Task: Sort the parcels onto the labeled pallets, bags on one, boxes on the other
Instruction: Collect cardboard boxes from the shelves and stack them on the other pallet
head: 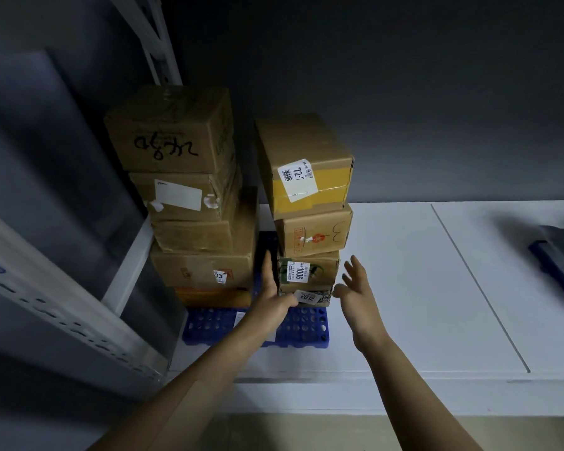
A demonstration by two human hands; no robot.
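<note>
I see the right-hand stack of boxes upright between my hands: left hand straight-fingered against it, right hand splayed just beside.

A grey metal shelving rack with perforated uprights stands at the left against a dark grey wall. A thin seam crosses the white tabletop.
</note>
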